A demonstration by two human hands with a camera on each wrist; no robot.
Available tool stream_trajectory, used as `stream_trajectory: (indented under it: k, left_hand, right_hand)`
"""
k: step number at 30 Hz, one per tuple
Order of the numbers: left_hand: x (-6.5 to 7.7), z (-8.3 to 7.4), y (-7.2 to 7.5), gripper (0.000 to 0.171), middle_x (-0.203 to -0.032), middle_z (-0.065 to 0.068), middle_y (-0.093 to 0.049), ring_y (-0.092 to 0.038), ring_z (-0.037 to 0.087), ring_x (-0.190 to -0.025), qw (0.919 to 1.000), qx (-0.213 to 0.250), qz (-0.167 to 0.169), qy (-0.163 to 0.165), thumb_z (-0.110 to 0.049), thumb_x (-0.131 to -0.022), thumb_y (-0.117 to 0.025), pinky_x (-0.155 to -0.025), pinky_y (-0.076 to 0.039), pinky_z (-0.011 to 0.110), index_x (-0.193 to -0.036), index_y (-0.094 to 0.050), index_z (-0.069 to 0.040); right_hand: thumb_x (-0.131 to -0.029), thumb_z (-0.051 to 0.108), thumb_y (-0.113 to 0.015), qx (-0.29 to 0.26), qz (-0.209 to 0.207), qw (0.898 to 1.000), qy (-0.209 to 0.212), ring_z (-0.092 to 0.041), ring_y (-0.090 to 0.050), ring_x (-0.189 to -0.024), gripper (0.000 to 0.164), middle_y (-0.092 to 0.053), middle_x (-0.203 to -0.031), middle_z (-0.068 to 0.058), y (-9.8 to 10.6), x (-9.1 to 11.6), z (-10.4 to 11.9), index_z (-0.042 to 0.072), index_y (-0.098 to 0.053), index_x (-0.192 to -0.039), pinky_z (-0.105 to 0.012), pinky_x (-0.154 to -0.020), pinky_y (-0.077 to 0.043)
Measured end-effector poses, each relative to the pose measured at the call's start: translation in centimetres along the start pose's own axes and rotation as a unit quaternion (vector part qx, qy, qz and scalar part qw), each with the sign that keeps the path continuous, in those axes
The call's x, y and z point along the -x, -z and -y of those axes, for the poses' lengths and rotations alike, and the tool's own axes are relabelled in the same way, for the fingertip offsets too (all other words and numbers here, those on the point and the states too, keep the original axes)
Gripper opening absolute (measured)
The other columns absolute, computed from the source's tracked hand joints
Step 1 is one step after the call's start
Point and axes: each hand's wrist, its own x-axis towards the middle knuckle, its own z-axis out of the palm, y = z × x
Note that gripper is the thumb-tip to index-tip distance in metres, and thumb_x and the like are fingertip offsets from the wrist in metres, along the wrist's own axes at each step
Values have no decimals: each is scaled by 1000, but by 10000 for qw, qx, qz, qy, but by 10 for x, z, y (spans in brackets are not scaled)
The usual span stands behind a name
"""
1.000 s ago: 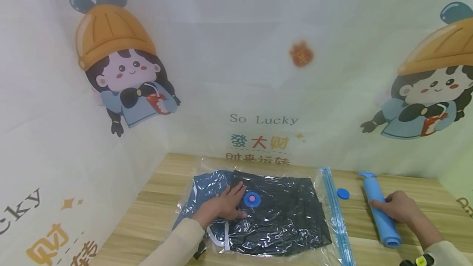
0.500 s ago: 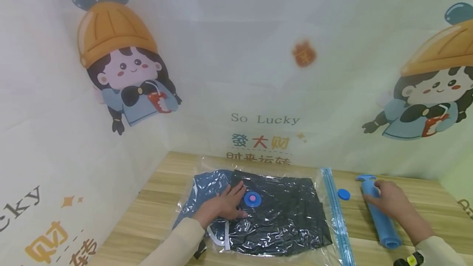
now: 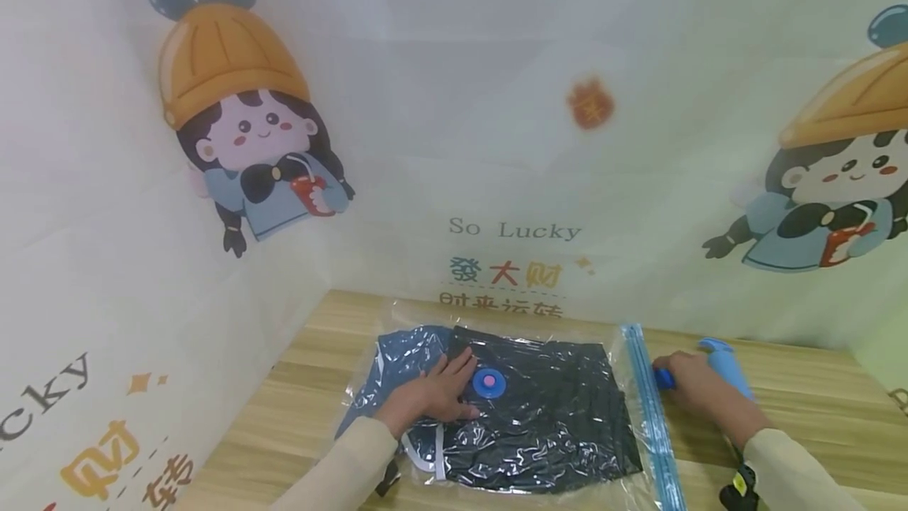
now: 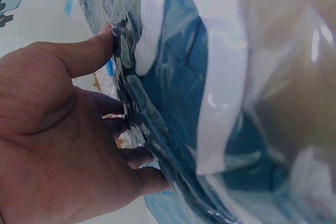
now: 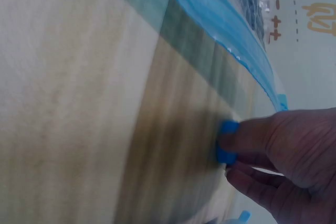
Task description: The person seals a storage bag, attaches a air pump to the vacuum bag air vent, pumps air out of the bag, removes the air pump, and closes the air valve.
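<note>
A clear vacuum storage bag [image 3: 560, 432] lies flat in the head view, with dark and blue clothing inside. On its upper face sits a round blue valve [image 3: 489, 383] with a pink centre. My left hand [image 3: 438, 393] rests on the bag left of this valve, fingers spread; the left wrist view shows its thumb and fingertips touching the plastic. Beyond the bag's blue zip edge [image 3: 653, 416], my right hand [image 3: 694, 386] pinches a blue valve cap [image 3: 664, 379]. In the right wrist view the cap [image 5: 227, 153] is between thumb and fingers, close to the tabletop.
A light-blue hand pump [image 3: 728, 367] lies right of my right hand, partly hidden behind the hand and forearm. The wooden table [image 3: 284, 408] meets a printed cloth backdrop [image 3: 397, 180] at the back and left.
My right hand has left the hand pump, moved left, and taken hold of the blue valve cap. The left hand has stayed on the bag.
</note>
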Motion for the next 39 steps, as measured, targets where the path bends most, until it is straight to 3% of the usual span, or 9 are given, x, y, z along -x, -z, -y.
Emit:
stream_trajectory:
  k: [7, 13, 17, 22, 25, 31, 39]
  left_hand:
    - [2, -1, 2, 79, -168, 9, -17, -16, 44, -149, 10000, 1, -6, 31, -37, -97, -68, -114, -22, 64, -160, -30, -7]
    - [1, 0, 2, 80, -168, 7, -17, -15, 42, -150, 9999, 4, -12, 110, -39, -97, -68, -114, -21, 63, -160, -30, -8]
    - [0, 2, 2, 80, -168, 8, -16, -15, 43, -150, 9999, -45, -19, 100, -38, -97, -68, -114, -21, 63, -160, -30, -8]
    - [-2, 2, 1, 80, -168, 7, -16, -15, 42, -150, 9999, -71, -3, 89, -39, -97, -68, -114, -21, 63, -160, -29, -8]
    - [-4, 2, -1, 81, -168, 8, -17, -16, 43, -150, 10000, -79, 7, 14, -40, -97, -68, -114, -22, 63, -160, -29, -8]
    - [-5, 1, -2, 81, -167, 11, -18, -16, 45, -149, 9998, -101, -6, -156, -38, -97, -68, -113, -22, 65, -160, -28, -6]
    - [-1, 0, 1, 80, -167, 12, -20, -18, 46, -148, 9998, -139, -61, -159, -36, -97, -68, -112, -23, 66, -159, -29, -4]
  right_hand:
    - [-71, -7, -81, -141, -121, 9996, -232, -31, -63, -75, 26, -67, -84, -14, 24, -19, 5, -7, -69, -94, -49, -67, -56]
    - [-81, -2, -79, -455, -45, 9989, -103, -36, -67, -84, 28, -70, -94, -18, 40, -46, 36, -10, -68, -106, -51, -73, -57]
    - [-84, 0, -77, -709, 201, 9971, 187, -33, -69, -89, 31, -72, -100, -16, 27, -70, 71, -9, -69, -112, -48, -76, -58]
    - [-82, 6, -80, -436, 200, 9920, 1164, -26, -68, -88, 29, -72, -97, -10, -3, -103, 124, -2, -72, -109, -42, -79, -57]
    - [-83, 8, -81, -409, 261, 9868, 1547, -26, -66, -90, 29, -72, -98, -10, -15, -117, 151, -2, -73, -110, -41, -82, -55]
    - [-84, 7, -81, -509, 510, 9869, 1444, -23, -64, -90, 29, -71, -98, -8, -28, -128, 181, 0, -74, -111, -38, -83, -54]
    - [-84, 3, -80, -202, 759, 9869, 1409, -18, -63, -79, 15, -69, -84, -3, -42, -131, 190, 1, -76, -98, -35, -76, -54]
